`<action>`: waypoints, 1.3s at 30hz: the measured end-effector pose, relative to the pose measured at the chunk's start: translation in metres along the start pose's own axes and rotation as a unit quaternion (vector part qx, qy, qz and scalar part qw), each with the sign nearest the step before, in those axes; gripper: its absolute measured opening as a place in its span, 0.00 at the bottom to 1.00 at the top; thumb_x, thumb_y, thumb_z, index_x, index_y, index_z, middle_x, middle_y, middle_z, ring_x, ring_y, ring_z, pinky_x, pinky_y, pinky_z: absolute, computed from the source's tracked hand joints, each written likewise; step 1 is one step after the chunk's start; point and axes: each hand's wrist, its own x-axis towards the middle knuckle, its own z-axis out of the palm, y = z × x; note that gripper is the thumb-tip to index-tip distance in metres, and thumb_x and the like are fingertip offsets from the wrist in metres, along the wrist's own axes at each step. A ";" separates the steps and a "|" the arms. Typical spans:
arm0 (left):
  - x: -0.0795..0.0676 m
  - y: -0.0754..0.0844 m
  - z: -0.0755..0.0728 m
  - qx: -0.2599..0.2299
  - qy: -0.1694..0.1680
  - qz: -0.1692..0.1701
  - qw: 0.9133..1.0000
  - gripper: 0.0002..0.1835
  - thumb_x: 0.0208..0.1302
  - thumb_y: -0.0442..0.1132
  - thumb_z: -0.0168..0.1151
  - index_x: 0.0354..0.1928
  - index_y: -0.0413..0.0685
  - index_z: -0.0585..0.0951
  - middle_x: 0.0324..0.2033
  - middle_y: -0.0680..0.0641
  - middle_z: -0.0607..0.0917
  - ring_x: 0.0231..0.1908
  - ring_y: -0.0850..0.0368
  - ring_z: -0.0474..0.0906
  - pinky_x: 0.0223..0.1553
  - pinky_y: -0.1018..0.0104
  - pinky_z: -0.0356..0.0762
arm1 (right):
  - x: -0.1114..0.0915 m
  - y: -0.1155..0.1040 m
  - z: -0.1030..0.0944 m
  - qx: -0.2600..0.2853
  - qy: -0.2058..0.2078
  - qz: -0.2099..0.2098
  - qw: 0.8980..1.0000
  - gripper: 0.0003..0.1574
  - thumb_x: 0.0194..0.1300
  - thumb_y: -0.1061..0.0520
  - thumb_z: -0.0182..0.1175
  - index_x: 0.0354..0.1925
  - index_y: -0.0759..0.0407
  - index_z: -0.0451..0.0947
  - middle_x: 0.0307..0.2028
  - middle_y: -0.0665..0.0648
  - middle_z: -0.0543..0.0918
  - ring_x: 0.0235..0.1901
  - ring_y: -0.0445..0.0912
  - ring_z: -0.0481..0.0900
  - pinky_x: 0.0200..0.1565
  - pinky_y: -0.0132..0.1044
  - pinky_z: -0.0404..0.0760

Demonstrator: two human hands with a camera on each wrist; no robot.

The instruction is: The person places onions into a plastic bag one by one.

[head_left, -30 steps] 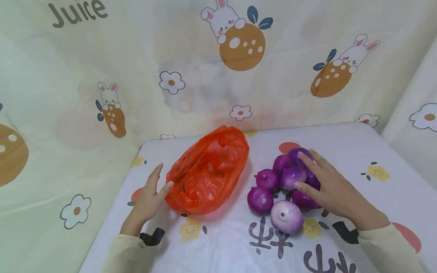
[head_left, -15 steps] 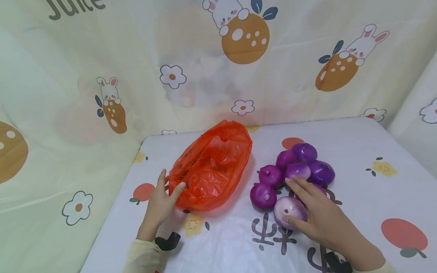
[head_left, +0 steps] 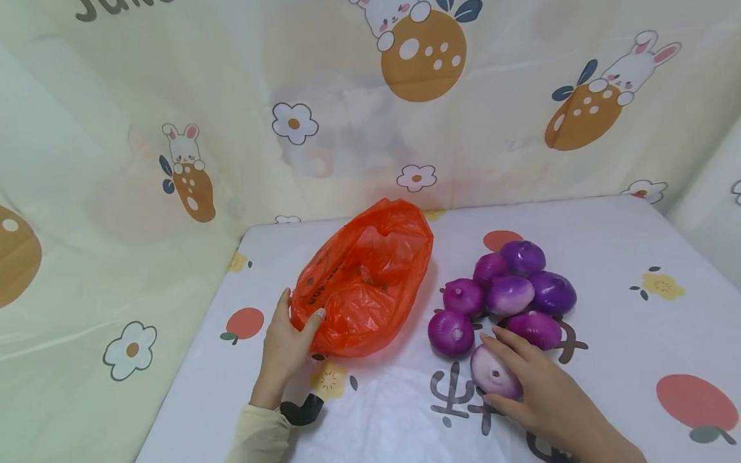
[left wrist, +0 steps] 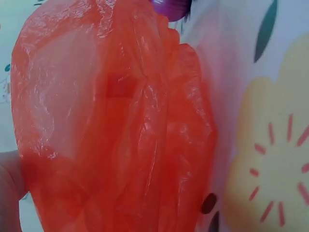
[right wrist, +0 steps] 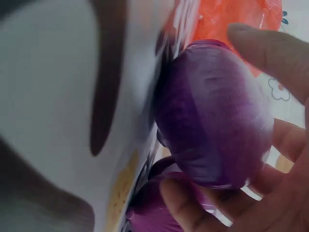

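Hand, right (head_left: 544, 386): fingers curled round a pale onion (head_left: 492, 373) in the bench's right half, closer to the front edge than its neighbours. Hand, left (head_left: 283, 354): thumb and forefinger spread, touching a gaping red bag (head_left: 365, 289) toward the bench's left edge. Seven purple onions (head_left: 509, 294) cluster beyond the pale one, toward the back right corner of the bench (head_left: 608, 244).

red plastic bag (head_left: 365, 302): mouth gaping | pale onion (head_left: 492, 373): beside clustered seven purple onions (head_left: 510, 295)
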 end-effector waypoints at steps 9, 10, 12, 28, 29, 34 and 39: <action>-0.003 -0.007 0.008 -0.002 0.022 0.024 0.999 0.43 0.69 0.47 0.65 0.80 0.40 0.58 0.71 0.35 0.73 0.67 0.35 0.74 0.63 0.37 0.77 | -0.001 0.003 0.006 -0.005 0.010 0.010 1.000 0.54 0.44 0.49 0.84 0.69 0.56 0.75 0.65 0.63 0.76 0.58 0.61 0.79 0.51 0.63 0.83; -0.003 -0.007 0.008 0.002 0.029 0.026 0.999 0.41 0.69 0.46 0.65 0.79 0.39 0.61 0.69 0.35 0.75 0.66 0.36 0.75 0.62 0.38 0.78 | -0.001 0.003 0.006 -0.004 0.006 0.016 1.000 0.53 0.45 0.49 0.84 0.68 0.56 0.75 0.64 0.63 0.76 0.58 0.60 0.80 0.51 0.63 0.83; -0.003 -0.009 0.009 0.015 0.046 0.030 0.998 0.37 0.69 0.45 0.65 0.76 0.39 0.67 0.64 0.35 0.79 0.62 0.37 0.78 0.60 0.39 0.80 | 0.000 0.003 0.005 0.005 -0.011 0.034 0.999 0.53 0.46 0.48 0.84 0.68 0.56 0.76 0.64 0.63 0.77 0.57 0.60 0.80 0.51 0.63 0.84; 0.003 -0.019 0.010 0.027 0.162 0.056 0.985 0.16 0.67 0.39 0.69 0.54 0.40 0.88 0.43 0.39 0.90 0.30 0.49 0.84 0.27 0.68 0.83 | 0.008 -0.006 -0.009 0.050 -0.042 0.097 0.993 0.53 0.49 0.42 0.83 0.70 0.51 0.75 0.63 0.57 0.77 0.55 0.52 0.78 0.49 0.55 0.88; 0.003 -0.019 0.010 0.027 0.165 0.058 0.984 0.15 0.67 0.38 0.69 0.53 0.39 0.89 0.43 0.39 0.90 0.31 0.48 0.85 0.28 0.66 0.84 | 0.010 -0.007 -0.010 0.051 -0.033 0.089 0.994 0.53 0.48 0.43 0.84 0.71 0.50 0.75 0.62 0.56 0.78 0.55 0.51 0.78 0.49 0.51 0.89; 0.003 -0.020 0.011 0.021 0.176 0.057 0.982 0.13 0.67 0.36 0.69 0.51 0.38 0.90 0.42 0.39 0.91 0.33 0.47 0.86 0.32 0.60 0.87 | 0.024 -0.015 -0.018 0.057 0.022 0.036 0.998 0.56 0.43 0.49 0.86 0.71 0.48 0.76 0.61 0.51 0.80 0.55 0.46 0.77 0.54 0.15 0.71; 0.004 -0.021 0.012 0.025 0.196 0.082 0.977 0.11 0.66 0.35 0.70 0.47 0.38 0.91 0.39 0.39 0.92 0.32 0.47 0.86 0.33 0.59 0.87 | 0.042 -0.020 -0.024 0.069 0.049 0.005 0.996 0.59 0.39 0.52 0.87 0.71 0.47 0.75 0.61 0.51 0.81 0.56 0.47 0.78 0.57 0.09 0.60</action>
